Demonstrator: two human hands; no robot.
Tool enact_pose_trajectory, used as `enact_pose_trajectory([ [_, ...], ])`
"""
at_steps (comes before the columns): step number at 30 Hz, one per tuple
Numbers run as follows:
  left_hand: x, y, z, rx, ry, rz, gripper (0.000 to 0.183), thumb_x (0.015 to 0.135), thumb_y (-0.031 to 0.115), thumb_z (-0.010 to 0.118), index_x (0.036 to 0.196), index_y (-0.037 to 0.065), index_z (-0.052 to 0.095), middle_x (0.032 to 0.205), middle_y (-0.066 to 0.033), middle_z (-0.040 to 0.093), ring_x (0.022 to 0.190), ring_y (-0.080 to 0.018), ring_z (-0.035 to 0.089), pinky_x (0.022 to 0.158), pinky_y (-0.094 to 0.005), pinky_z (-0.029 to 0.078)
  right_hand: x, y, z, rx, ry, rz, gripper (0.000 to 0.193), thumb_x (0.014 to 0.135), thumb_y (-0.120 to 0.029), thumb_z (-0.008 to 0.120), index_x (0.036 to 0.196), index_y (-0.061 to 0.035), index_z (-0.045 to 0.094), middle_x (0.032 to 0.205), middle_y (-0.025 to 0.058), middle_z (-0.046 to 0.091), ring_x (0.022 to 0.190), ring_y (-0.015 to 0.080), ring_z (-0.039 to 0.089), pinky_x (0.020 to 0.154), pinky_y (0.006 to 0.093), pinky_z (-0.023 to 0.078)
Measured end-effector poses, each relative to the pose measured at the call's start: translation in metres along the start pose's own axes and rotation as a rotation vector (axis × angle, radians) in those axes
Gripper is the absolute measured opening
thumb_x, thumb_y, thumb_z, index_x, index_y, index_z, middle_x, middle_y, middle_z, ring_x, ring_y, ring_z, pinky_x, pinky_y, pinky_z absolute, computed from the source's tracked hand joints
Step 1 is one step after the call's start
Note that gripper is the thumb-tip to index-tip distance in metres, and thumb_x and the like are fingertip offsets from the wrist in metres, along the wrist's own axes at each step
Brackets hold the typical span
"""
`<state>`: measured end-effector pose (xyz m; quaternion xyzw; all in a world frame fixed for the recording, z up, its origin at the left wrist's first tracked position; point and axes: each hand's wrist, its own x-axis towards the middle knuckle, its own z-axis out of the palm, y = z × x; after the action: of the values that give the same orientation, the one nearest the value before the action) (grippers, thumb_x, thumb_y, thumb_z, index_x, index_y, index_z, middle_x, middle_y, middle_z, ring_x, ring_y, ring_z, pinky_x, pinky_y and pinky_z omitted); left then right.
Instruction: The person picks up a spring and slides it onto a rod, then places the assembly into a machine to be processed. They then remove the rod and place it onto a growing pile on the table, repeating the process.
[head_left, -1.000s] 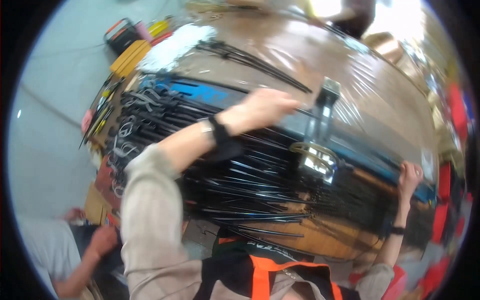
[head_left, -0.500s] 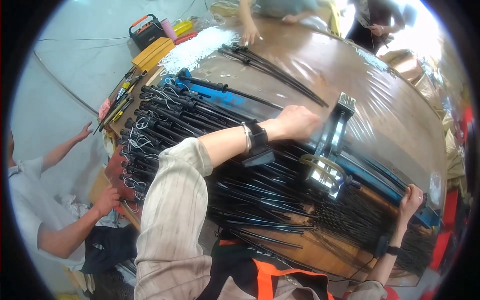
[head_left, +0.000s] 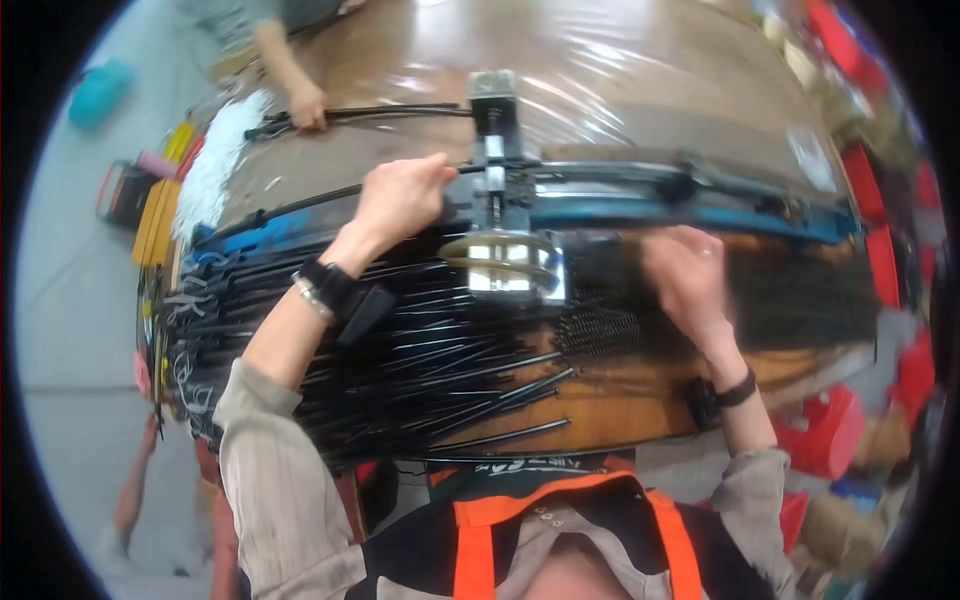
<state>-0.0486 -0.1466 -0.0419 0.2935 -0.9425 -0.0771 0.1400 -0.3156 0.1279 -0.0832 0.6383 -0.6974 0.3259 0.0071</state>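
My left hand (head_left: 405, 200) is closed around a long black rod (head_left: 300, 200). That rod lies along a blue rail (head_left: 700, 215) and runs on toward a metal fixture (head_left: 495, 185) with a threaded shaft and a curved tan hose. To the fixture's right, my right hand (head_left: 688, 275) is curled closed above a bed of dark, thin spring-like pieces (head_left: 600, 325). Motion blurs it, and what its fingers hold, if anything, cannot be made out. Beneath my left forearm lies a thick pile of black rods (head_left: 420, 345), with white cords at their far-left ends.
A co-worker's hand (head_left: 308, 105) rests on black rods at the back left. Beside it are a heap of small white pieces (head_left: 215, 165) and a yellow box (head_left: 157, 222). Another person's arm (head_left: 135, 490) shows at lower left. Red containers (head_left: 820, 430) stand beyond the right edge.
My view has turned. My right hand has left the rail's far-right end and come in toward the fixture. My left hand now sits left of the fixture, on the rod.
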Motion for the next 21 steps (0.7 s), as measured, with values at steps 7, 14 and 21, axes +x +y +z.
enact_pose_trajectory([
  [7,0.0,0.005,-0.002,0.031,-0.031,0.006,0.018,0.096,0.024,0.051,0.091,0.008,0.058,0.08,-0.0202,0.064,0.08,-0.0425,0.061,0.068,-0.0513,0.048,-0.003,-0.015,0.012,-0.103,0.113,-0.204,0.03,0.08,-0.008,0.072,0.11,-0.0049,0.065,0.092,0.0085,0.067,0.091,0.0272,0.06,0.073,0.0366,0.043],
  [14,-0.005,0.006,-0.004,0.072,-0.038,0.007,0.017,0.096,0.024,0.052,0.09,0.009,0.059,0.081,-0.0169,0.067,0.081,-0.0383,0.065,0.068,-0.0483,0.051,0.013,-0.027,0.034,0.148,0.04,-0.094,0.03,0.081,-0.003,0.069,0.111,-0.0022,0.063,0.094,0.0136,0.065,0.089,0.0314,0.061,0.079,0.0408,0.047],
  [21,0.002,-0.009,0.015,0.083,0.209,0.233,0.007,0.093,0.017,0.057,0.094,0.011,0.059,0.085,-0.0121,0.067,0.077,-0.0356,0.065,0.064,-0.0444,0.052,0.032,-0.011,0.045,0.255,0.034,-0.126,0.021,0.084,-0.009,0.069,0.102,-0.0014,0.062,0.095,0.0154,0.065,0.083,0.0328,0.062,0.08,0.0402,0.049],
])
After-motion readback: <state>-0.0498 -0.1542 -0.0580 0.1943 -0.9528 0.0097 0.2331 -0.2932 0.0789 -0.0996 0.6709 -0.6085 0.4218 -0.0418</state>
